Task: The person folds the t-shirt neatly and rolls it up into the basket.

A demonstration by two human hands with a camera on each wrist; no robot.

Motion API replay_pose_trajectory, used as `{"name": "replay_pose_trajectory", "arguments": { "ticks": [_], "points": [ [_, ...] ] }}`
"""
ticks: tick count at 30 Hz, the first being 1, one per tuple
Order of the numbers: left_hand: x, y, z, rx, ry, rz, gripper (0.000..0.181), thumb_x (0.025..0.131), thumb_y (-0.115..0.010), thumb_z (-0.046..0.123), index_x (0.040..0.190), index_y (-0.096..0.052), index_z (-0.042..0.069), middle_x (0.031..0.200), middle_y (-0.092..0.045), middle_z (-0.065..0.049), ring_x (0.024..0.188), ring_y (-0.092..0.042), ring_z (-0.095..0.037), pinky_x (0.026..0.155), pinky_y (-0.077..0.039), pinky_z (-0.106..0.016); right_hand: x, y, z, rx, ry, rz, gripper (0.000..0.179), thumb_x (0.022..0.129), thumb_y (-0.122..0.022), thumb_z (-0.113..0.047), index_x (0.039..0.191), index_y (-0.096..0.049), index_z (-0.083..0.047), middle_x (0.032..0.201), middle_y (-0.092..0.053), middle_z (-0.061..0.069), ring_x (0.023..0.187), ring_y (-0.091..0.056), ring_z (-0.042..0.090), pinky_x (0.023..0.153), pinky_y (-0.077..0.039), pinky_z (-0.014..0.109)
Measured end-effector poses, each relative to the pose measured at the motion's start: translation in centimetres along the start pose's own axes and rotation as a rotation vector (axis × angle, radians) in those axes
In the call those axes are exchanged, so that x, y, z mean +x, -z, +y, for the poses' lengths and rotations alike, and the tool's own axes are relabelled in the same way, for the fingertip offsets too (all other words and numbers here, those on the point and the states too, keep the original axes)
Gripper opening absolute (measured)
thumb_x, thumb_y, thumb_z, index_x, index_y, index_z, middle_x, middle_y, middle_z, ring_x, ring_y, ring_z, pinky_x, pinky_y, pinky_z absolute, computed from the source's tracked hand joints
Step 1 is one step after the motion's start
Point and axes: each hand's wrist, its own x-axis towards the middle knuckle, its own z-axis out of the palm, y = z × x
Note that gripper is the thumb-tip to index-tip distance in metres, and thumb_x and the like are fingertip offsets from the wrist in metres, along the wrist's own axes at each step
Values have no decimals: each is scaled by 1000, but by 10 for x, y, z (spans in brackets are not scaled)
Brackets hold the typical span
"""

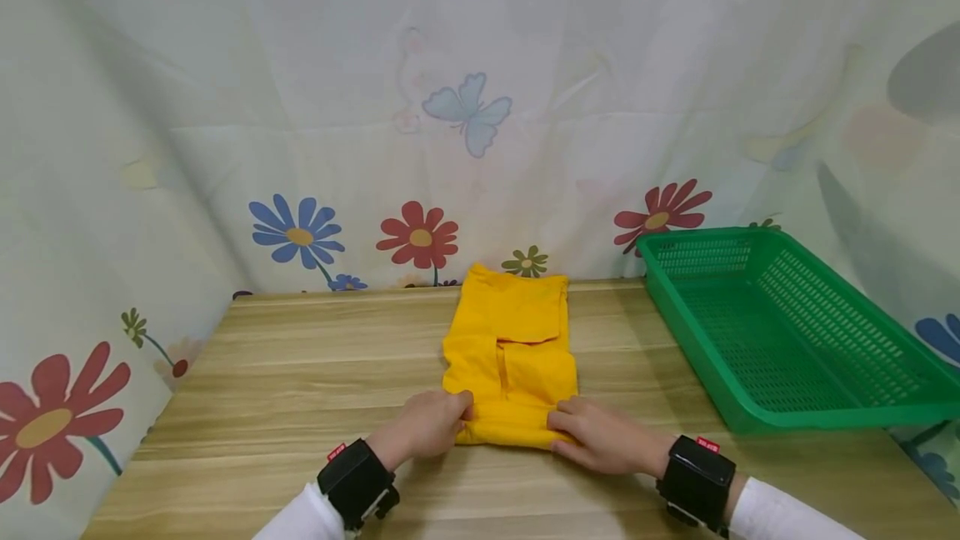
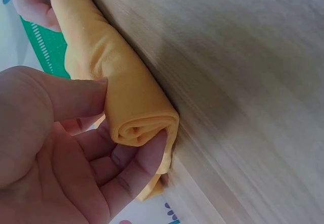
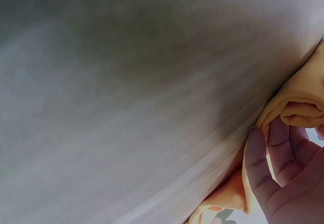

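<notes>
A yellow folded garment (image 1: pixel 517 311) lies on the wooden table, its near end rolled into a thick cylinder. In the head view my left hand (image 1: pixel 427 423) grips the left end of that roll, and my right hand (image 1: pixel 606 436) grips the right end. The left wrist view shows the spiral end of the garment (image 2: pixel 144 97), with the thumb on top and curled fingers under it. Layers of the rolled garment (image 3: pixel 304 95) also show in the right wrist view, where the fingers of my right hand (image 3: pixel 291 183) tuck beneath the edge.
A green plastic basket (image 1: pixel 693 340) with perforated walls stands on the table at the right. Behind the table (image 1: pixel 315 373) hangs a pale curtain (image 1: pixel 337 107) printed with flowers and butterflies. The garment's far end reaches the table's back edge.
</notes>
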Motion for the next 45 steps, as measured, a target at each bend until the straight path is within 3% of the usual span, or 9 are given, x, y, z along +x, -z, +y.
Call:
{"name": "replay_pose_trajectory", "arguments": {
  "ticks": [11, 18, 21, 28, 34, 38, 45],
  "points": [
    [6, 1, 2, -33, 9, -28, 9, 89, -62, 13, 87, -54, 13, 62, -41, 5, 54, -40, -10, 51, -33, -21, 7, 0, 0, -33, -89, 7, 17, 98, -50, -22, 84, -58, -16, 71, -39, -11, 64, -37, 3, 60, -34, 18],
    [9, 1, 3, -38, 45, 3, 12, 87, -65, 13, 84, -54, 13, 71, -43, 3, 61, -42, -11, 55, -35, -22, 12, 0, 3, 58, -167, 35, 10, 95, -56, -19, 90, -50, -14, 69, -41, -10, 59, -39, 2, 54, -36, 18],
    [11, -1, 3, -23, 58, 25, 15, 85, -68, 13, 82, -53, 15, 75, -41, 3, 61, -41, -12, 54, -34, -22, 15, 0, 3, 33, -189, 37, 14, 93, -60, -19, 90, -47, -14, 67, -37, -9, 56, -37, 3, 51, -33, 17],
    [14, -3, 6, 97, -4, 134, 20, 81, -72, 12, 76, -53, 16, 73, -42, 3, 64, -42, -12, 54, -33, -22, 22, -2, -6, -283, -163, 117, 15, 87, -66, -22, 89, -54, -13, 73, -46, -4, 62, -41, 12, 54, -34, 23],
    [12, -11, 13, 282, -76, 224, 8, 84, -69, 11, 86, -61, 12, 74, -53, 1, 61, -48, -13, 51, -38, -22, 26, -7, -16, -500, -93, 165, 9, 87, -65, -12, 86, -57, -9, 73, -51, 0, 62, -44, 14, 52, -38, 25],
    [9, -19, 15, 409, -107, 331, 6, 84, -67, 8, 88, -63, 12, 75, -58, 0, 60, -53, -15, 48, -41, -25, 26, -5, -21, -529, -96, 122, 9, 86, -66, -11, 86, -57, -9, 74, -50, 0, 63, -44, 13, 52, -39, 24],
    [6, -25, 11, 443, -93, 424, 9, 81, -68, 7, 83, -62, 13, 68, -56, 1, 55, -53, -14, 42, -36, -25, 20, 2, -21, -481, -54, 75, 15, 86, -68, -21, 91, -57, -10, 81, -53, -1, 68, -46, 12, 55, -42, 23]
  ]
}}
